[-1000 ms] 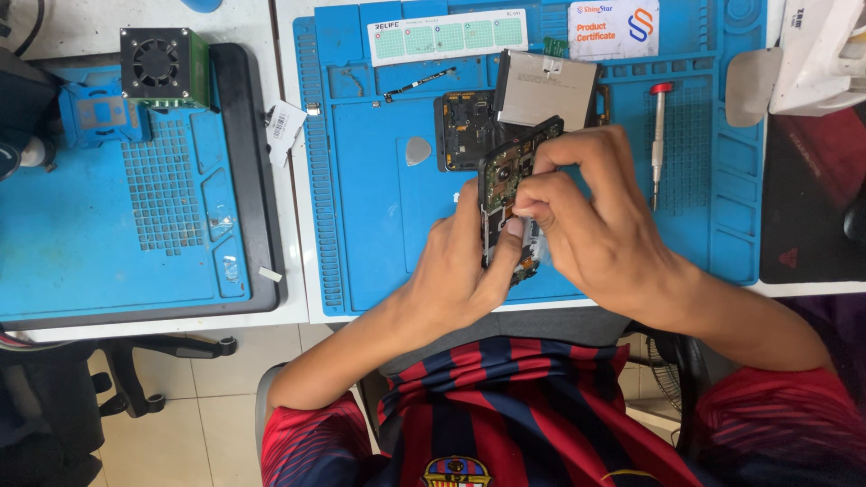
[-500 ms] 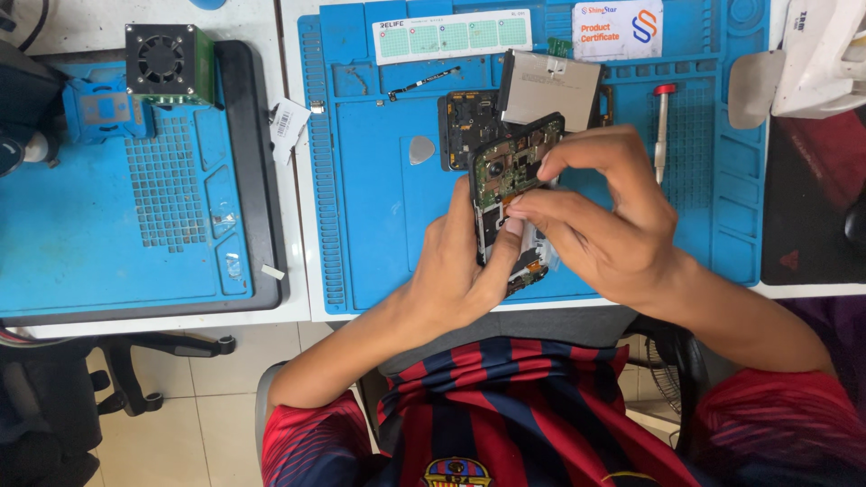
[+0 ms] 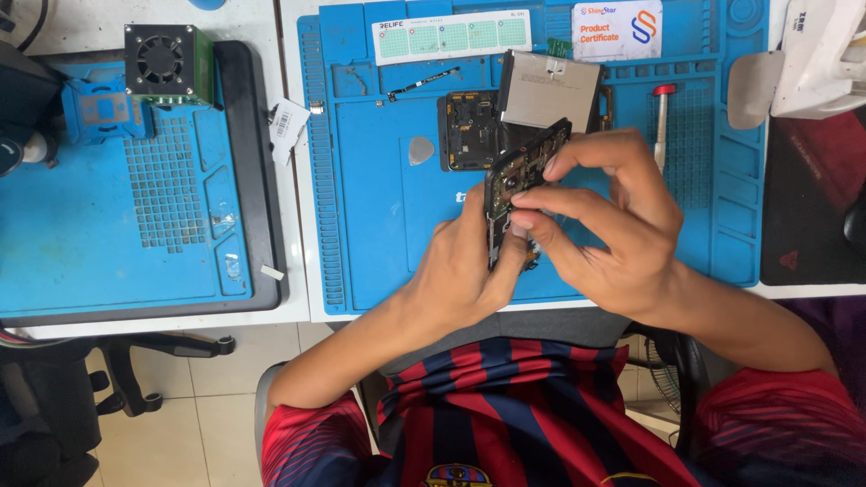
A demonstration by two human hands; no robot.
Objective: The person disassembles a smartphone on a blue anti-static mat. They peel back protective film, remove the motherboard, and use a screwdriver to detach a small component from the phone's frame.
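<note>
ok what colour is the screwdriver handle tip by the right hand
Red, on the screwdriver lying on the blue mat; head view.

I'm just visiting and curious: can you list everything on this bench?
opened phone: 1, dark, held tilted above the mat
repair mat: 1, blue, centre
phone frame: 1, black, on the mat
grey plate: 1, upper mat
pick: 1, grey, on the mat
screwdriver: 1, red-capped, right
second mat: 1, blue, left
fan unit: 1, black and green, far left
left hand: 1, grips the phone's lower part
right hand: 1, fingers on the phone
</note>
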